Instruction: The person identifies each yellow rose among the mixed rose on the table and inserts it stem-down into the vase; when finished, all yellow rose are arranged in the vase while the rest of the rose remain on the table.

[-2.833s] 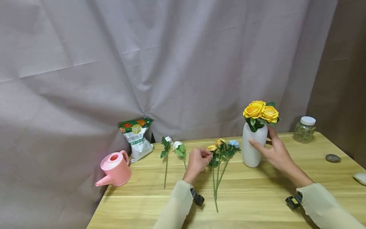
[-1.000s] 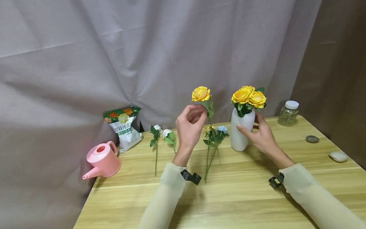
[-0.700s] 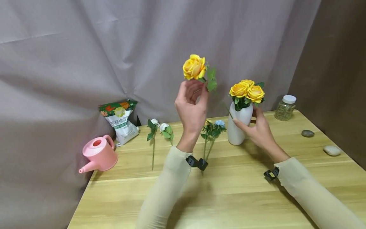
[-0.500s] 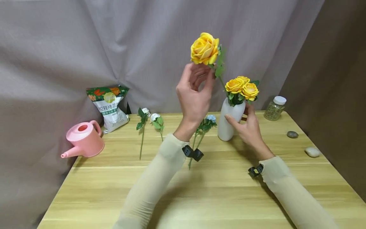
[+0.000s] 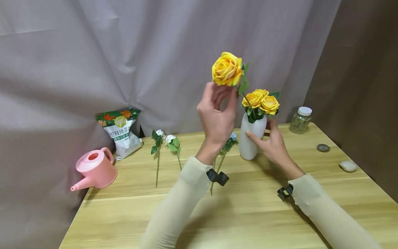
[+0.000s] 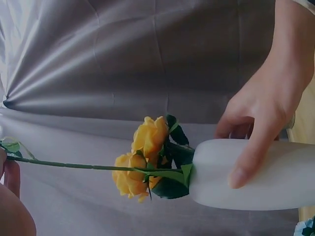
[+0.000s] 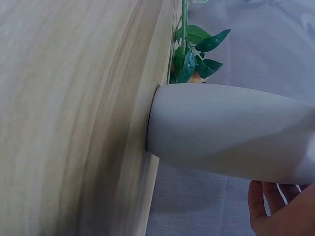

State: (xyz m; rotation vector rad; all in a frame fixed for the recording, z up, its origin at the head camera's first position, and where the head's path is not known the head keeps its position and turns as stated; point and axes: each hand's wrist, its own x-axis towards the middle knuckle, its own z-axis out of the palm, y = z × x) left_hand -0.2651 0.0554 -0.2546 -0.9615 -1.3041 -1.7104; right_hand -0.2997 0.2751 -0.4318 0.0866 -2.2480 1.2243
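In the head view my left hand (image 5: 217,119) pinches a yellow artificial rose (image 5: 227,69) just below its bloom. The rose's green stem (image 6: 74,164) slants down to the mouth of a white vase (image 5: 248,143), its lower end hidden among leaves there. Several yellow roses (image 5: 269,104) stand in the vase. My right hand (image 5: 273,143) grips the vase's side, thumb across the front, fingers behind. Seen from the right wrist, the vase (image 7: 221,128) stands upright on the wooden table (image 7: 74,123).
Behind my left wrist lie stems with a blue flower (image 5: 233,136). Two white roses (image 5: 170,139) lie further left. A pink watering can (image 5: 97,169) and a printed bag (image 5: 122,136) stand at the left; a lidded jar (image 5: 300,121) and two stones (image 5: 348,166) are at the right.
My left hand has lifted a yellow rose from the table, carried it up and right, then lowered it slightly, stem now at the vase's mouth. My right hand has kept hold of the vase.
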